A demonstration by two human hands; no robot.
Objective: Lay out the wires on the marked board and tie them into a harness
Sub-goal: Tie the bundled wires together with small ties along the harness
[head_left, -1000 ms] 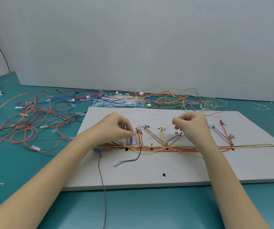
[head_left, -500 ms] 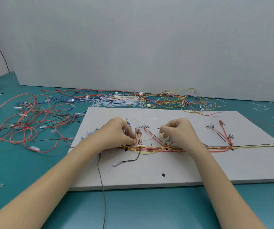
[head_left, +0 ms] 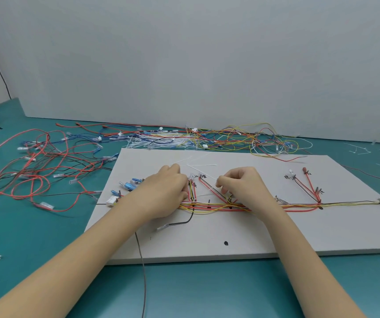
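Between the two grips, the wire bundle (head_left: 209,205) is lying along the marked board (head_left: 241,230). Left hand (head_left: 166,191) is curling over the bundle's left branch, seemingly pinching wires; right hand (head_left: 246,187) is pinching something thin, likely a cable tie, too small to confirm. Judgement: keep wires pressed flat while cinching. Bundle is showing red, yellow, black strands, branching upward.
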